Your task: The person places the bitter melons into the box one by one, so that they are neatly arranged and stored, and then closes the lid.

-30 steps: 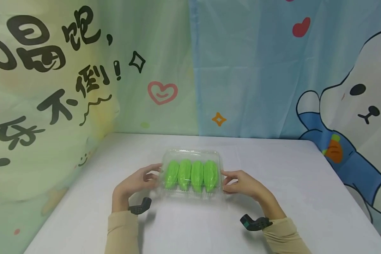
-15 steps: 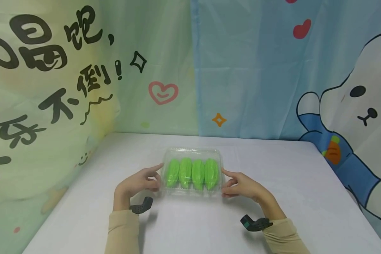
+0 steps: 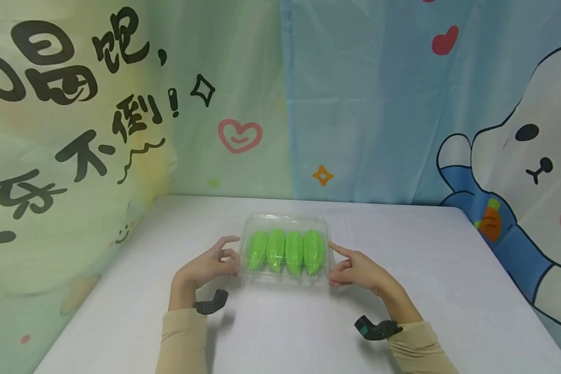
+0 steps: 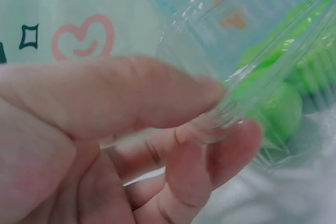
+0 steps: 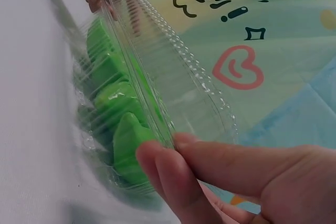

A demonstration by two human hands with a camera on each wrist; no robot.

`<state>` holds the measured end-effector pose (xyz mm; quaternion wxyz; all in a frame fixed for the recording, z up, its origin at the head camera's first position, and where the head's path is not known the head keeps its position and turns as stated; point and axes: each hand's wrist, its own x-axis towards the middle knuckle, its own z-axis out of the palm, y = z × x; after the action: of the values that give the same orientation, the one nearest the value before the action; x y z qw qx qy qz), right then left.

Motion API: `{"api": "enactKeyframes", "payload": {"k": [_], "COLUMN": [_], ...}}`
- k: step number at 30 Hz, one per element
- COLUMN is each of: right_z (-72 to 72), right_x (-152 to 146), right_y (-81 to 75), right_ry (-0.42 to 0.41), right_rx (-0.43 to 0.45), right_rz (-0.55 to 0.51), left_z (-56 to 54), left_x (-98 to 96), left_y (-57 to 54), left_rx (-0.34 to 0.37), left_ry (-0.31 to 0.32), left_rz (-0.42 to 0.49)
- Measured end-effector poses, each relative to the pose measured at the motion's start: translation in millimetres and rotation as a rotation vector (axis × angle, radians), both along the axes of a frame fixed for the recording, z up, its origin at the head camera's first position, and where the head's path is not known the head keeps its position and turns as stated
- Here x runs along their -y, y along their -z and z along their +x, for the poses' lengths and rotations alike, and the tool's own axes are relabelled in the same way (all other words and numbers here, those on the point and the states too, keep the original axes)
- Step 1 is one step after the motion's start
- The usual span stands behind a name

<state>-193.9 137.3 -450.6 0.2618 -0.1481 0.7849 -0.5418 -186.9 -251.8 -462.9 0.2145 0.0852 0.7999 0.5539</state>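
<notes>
A clear plastic clamshell box (image 3: 286,221) holds several bright green, elongated, ridged pieces (image 3: 294,252) lying side by side; their exact kind cannot be told. At its left edge my left hand (image 3: 208,266) pinches the rim. Close up in the left wrist view, thumb and fingers meet on the clear plastic (image 4: 184,45). My right hand (image 3: 362,270) pinches the opposite rim, index finger extended along the side. In the right wrist view, the ribbed lid (image 5: 178,87) sits beside the green pieces (image 5: 131,145), with the other hand at the far end.
The box is over a white-covered table (image 3: 280,332). Behind and to the left hang printed curtains (image 3: 234,52) with lettering, hearts and a cartoon animal. Each wrist carries a dark camera mount, such as the right mount (image 3: 377,330).
The box has shifted slightly away and to the right, with both hands still at its edges. My left hand has moved a little to the right, and the index fingers have changed position.
</notes>
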Motion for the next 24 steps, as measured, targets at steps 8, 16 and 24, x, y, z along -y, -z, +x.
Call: {"api": "enactKeyframes", "payload": {"k": [8,16,24], "right_z": [-0.1,-2.2,-6.2], "right_x": [4.0,1.4,-9.2], "right_y": [1.1,5.6,12.4], "right_ry": [0.136,0.115,0.023], "right_rx": [0.043,0.059,0.122], "right_rz": [0.041,0.06,-0.033], "left_z": [-2.0,-0.6,-3.8], "left_x": [-3.6,-4.2,-5.9], "left_y": [0.1,-1.8,1.2], "left_rx": [0.092,0.157,0.171], "left_ry": [-0.076,-0.093,-0.143], "left_rz": [-0.008,0.049,0.025]}}
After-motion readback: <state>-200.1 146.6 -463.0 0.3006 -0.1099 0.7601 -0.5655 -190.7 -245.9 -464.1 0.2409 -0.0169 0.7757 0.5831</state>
